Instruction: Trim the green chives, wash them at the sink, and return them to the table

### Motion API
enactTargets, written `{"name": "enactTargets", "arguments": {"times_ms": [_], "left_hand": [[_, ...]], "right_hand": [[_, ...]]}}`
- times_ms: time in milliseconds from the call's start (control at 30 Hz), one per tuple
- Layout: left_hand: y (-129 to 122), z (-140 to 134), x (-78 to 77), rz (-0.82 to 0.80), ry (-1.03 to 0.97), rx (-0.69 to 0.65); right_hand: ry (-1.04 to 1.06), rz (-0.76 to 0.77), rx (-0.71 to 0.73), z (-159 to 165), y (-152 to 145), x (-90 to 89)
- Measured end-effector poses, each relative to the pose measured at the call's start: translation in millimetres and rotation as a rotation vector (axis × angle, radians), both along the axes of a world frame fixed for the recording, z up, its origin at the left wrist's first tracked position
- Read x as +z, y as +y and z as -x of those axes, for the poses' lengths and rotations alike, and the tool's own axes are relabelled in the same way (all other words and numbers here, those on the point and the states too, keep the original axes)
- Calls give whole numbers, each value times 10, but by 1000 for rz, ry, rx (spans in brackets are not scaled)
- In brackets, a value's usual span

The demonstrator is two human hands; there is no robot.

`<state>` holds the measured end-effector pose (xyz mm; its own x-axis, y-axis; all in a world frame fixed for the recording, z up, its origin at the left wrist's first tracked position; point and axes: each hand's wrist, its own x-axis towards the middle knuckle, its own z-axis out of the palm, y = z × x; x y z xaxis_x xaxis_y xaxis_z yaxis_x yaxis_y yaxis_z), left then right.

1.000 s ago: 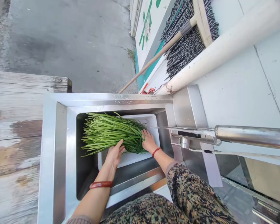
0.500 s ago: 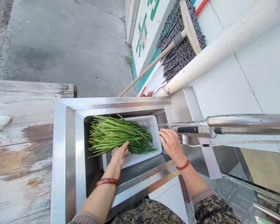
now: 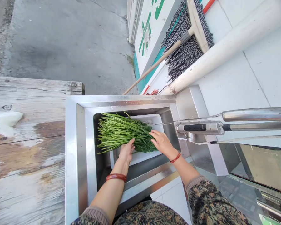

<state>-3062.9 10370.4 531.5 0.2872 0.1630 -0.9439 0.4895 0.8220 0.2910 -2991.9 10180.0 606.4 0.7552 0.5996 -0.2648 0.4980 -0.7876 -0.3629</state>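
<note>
A large bunch of green chives (image 3: 121,131) lies across a white plastic basin (image 3: 157,121) inside a steel sink (image 3: 84,156). The stem ends reach past the basin on the left, and the leafy ends point right. My left hand (image 3: 126,152) is at the near edge of the bunch, thumb up and fingers loosely apart against the stems, some fingers partly hidden. On the leafy right end rests my right hand (image 3: 162,143), its fingers stretched out over the leaves. A thin stream of water (image 3: 165,123) runs toward the leaves from the right.
A steel faucet (image 3: 201,127) projects over the sink's right side. To the left stands a weathered wooden table (image 3: 44,134) with a whitish lump (image 3: 7,120) on it. Beyond the sink, a mop (image 3: 187,47) leans near a white pipe (image 3: 215,56).
My right hand has moved left from near the faucet onto the leafy end of the chives. My left hand stays at the near edge. The view has shifted slightly.
</note>
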Motion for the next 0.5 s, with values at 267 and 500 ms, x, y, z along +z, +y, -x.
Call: {"name": "enactTargets", "arguments": {"times_ms": [267,500], "left_hand": [[-17,46,-104,-20,76,62],[0,85,-121,-43,116,136]], "right_hand": [[230,-135,-350,-770,494,-1174],[456,-110,-257,-222,673,-1512]]}}
